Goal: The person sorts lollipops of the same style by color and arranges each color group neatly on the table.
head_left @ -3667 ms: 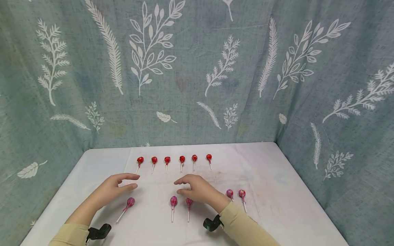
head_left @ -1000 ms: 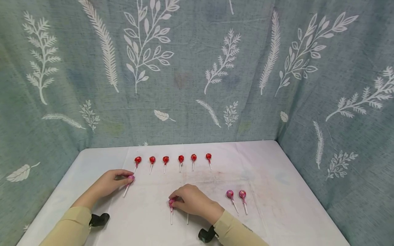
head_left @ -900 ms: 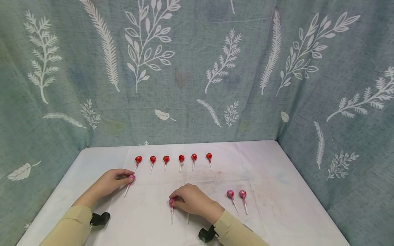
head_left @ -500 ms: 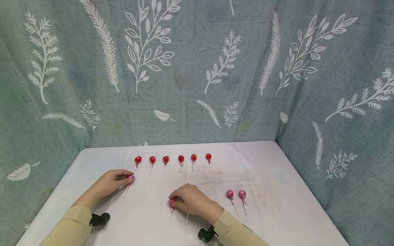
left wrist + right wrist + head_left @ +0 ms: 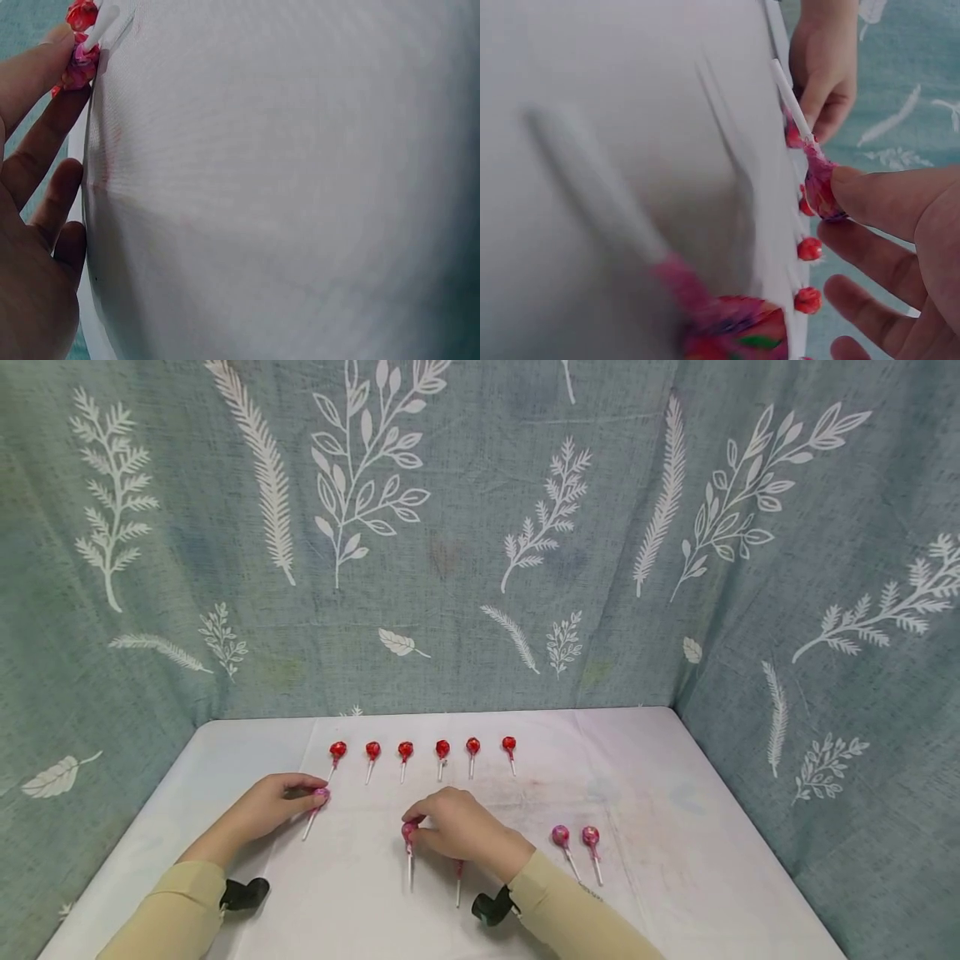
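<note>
My left hand (image 5: 266,814) pinches the head of a pink-wrapped lollipop (image 5: 311,820) between thumb and fingers, just below the leftmost red lollipop (image 5: 337,750) of the back row. In the left wrist view, that pink lollipop (image 5: 81,66) sits between thumb and index finger. Near the middle, my right hand (image 5: 465,827) pinches the head of another pink lollipop (image 5: 408,833), its stick pointing toward me. The right wrist view shows this lollipop (image 5: 821,180) tilted above the cloth, its shadow apart from it. Beneath my right hand lies a third pink lollipop (image 5: 460,881), its head hidden.
Several red lollipops, such as this one (image 5: 406,750), form a row along the back of the white table (image 5: 675,860). Two pink lollipops, one (image 5: 561,836) beside the other (image 5: 591,836), lie at the right. A patterned green curtain (image 5: 450,635) encloses the back and sides.
Both hands were free 3.7 s ago; each now holds a pink lollipop. The left one moved up toward the red row. Since half a second ago, my right hand lifted its lollipop slightly away and left.
</note>
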`<state>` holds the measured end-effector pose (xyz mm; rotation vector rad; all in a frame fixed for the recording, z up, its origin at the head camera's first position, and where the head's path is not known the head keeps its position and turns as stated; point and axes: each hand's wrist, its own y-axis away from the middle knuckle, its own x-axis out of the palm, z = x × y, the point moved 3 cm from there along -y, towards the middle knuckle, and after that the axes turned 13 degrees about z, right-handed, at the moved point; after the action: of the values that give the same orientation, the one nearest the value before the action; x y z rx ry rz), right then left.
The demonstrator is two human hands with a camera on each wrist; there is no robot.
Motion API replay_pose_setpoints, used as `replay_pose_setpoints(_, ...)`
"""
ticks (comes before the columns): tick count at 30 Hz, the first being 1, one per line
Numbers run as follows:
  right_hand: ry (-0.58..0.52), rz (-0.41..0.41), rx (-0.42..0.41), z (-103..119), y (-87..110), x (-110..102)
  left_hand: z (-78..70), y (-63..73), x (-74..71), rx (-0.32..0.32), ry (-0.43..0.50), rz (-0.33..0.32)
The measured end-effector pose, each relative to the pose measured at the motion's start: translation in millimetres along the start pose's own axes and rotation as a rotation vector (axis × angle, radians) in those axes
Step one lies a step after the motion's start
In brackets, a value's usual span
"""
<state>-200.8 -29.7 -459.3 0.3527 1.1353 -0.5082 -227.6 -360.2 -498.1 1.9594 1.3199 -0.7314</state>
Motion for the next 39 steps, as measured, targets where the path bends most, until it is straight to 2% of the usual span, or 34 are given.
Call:
replay_pose_setpoints(12, -0.079, 0.004, 0.079, -8.8, -40.7, -8.1, -1.6, -2.6, 3.7, -0.027, 0.009, 0.007)
replay_pose_setpoints(22, -0.079, 0.025, 0.133, -13.3, -73.3, -5.9, -2.9, 3.4, 4.6, -0.003, -0.011, -0.005)
replay_pose_setpoints(30, -0.069, 0.038, 0.175, -8.9, -92.9, -1.8, -0.7, 1.9, 4.1, -0.004, 0.003, -0.013)
replay_pose_setpoints(36, -0.078, 0.034, 0.186, -4.5, -101.9, 3.6, 0.8, 0.2, 4.2, -0.024, 0.015, -0.007)
replay_pose_setpoints(39, -0.069, 0.026, 0.193, -2.5, -105.9, 6.0, 1.2, -0.8, 4.1, -0.013, 0.016, -0.008)
